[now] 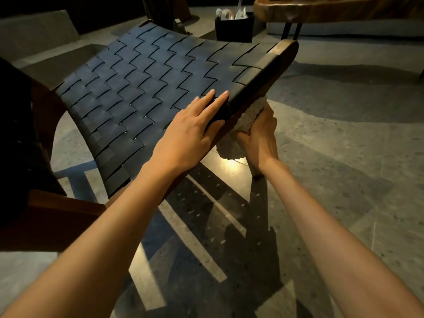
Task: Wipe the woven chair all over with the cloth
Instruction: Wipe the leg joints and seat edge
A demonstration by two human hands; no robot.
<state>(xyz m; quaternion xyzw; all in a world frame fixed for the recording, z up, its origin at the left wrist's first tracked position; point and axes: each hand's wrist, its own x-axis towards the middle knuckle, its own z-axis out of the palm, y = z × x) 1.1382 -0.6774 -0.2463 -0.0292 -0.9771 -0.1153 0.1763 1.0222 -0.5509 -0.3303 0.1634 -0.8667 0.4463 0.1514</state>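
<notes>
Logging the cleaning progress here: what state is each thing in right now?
woven chair: on the floor, straps unbroken where visible.
cloth: bunched, pressed against the outer side of the chair's wooden rail.
left hand: flat on the seat's edge, fingers straight.
right hand: grips the cloth.
black bin: open-topped, with white scraps inside.

The left hand [190, 129] lies flat on the right edge of the woven chair [137, 83]. Just right of it, under that edge, the right hand [260, 138] holds the cloth [246, 118] against the frame. Behind the chair stands a box [234, 31], with a table [321, 10] to its right
</notes>
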